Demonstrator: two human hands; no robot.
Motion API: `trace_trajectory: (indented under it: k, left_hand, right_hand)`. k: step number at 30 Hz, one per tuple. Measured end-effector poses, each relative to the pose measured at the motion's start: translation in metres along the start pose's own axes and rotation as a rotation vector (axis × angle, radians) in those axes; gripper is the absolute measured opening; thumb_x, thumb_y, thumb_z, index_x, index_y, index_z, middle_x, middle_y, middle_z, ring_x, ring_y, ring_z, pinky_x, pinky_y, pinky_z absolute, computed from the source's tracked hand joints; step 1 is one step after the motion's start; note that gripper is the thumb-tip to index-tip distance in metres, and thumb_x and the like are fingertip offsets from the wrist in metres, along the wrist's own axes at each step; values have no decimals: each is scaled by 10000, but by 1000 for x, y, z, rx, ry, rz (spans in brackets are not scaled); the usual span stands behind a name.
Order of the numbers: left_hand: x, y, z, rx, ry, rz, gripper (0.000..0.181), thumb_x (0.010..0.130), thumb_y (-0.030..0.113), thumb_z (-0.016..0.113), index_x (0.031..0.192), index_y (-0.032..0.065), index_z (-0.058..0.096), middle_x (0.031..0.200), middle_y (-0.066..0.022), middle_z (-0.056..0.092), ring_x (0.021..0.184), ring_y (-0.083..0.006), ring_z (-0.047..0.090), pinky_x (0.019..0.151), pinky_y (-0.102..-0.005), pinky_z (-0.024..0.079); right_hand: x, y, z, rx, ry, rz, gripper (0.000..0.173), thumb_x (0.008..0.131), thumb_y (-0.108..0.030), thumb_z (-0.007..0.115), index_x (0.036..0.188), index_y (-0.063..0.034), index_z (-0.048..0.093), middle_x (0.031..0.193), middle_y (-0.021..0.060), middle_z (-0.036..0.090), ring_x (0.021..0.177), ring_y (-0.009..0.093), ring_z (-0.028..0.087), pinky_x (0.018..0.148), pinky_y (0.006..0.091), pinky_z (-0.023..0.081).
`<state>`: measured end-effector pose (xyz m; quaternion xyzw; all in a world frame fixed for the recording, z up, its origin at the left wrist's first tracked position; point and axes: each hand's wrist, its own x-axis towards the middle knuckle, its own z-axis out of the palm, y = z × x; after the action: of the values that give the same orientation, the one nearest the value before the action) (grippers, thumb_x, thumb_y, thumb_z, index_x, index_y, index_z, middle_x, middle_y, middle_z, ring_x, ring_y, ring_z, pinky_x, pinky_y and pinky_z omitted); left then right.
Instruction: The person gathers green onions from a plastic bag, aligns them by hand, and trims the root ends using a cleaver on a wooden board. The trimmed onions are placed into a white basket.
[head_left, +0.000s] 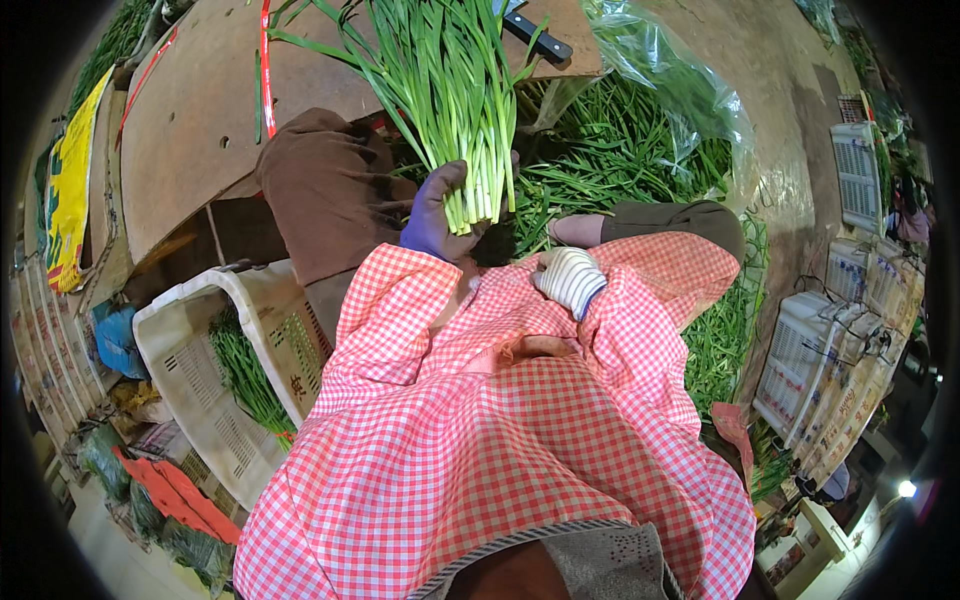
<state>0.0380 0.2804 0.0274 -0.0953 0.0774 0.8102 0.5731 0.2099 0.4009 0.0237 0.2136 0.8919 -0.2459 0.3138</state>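
My left hand (442, 214), in a purple and dark glove, is closed around a bunch of green leafy stalks, probably garlic chives (469, 127), near their pale cut ends. The leaves fan out over the edge of a brown board (187, 120). In a striped white glove, my right hand (568, 279) rests against the red checked smock at my lap; its fingers are partly hidden, and no held object shows. A knife with a black handle (551, 46) lies on the board, right of the bunch. Loose greens (622, 150) are heaped beyond my right hand.
At my left stands a white plastic crate (187, 337) with a tied bundle of greens (251, 375) in it. Clear plastic sheeting (675, 67) partly covers the heap. Stacked white crates (799, 360) stand farther right. A red tape strip (266, 75) crosses the board.
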Motion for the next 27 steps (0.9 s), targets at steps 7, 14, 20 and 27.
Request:
trace_trajectory:
  k: [7,14,20,27]
  left_hand:
    - [-6,0,3,-20,-24,-35,439,849,185,464,1244,-4,437,1259,-206,484,1038,-305,574,979,-564,354]
    - [-13,2,-17,311,279,4,293,885,258,567,1104,70,517,864,-67,596,747,-175,608,664,-278,534]
    - [-15,2,25,546,262,1,113,867,65,541,964,11,565,769,-17,551,614,-80,517,511,-210,433]
    - [-8,-16,9,778,635,161,253,744,17,650,978,-4,556,836,-85,614,611,-150,586,457,-269,455]
  right_hand:
    - [14,0,-44,451,401,31,282,802,-302,552,862,-46,655,832,194,637,799,340,607,730,409,476]
    - [51,-61,-77,685,563,-358,307,780,-105,494,1061,-57,607,947,189,622,880,332,601,771,376,478]
    - [37,-85,-110,495,428,-467,342,771,-80,487,1092,-52,601,979,185,624,882,317,610,768,352,485]
    - [52,-79,-100,492,385,-225,743,660,-440,709,1230,-26,474,949,202,637,853,321,629,768,354,493]
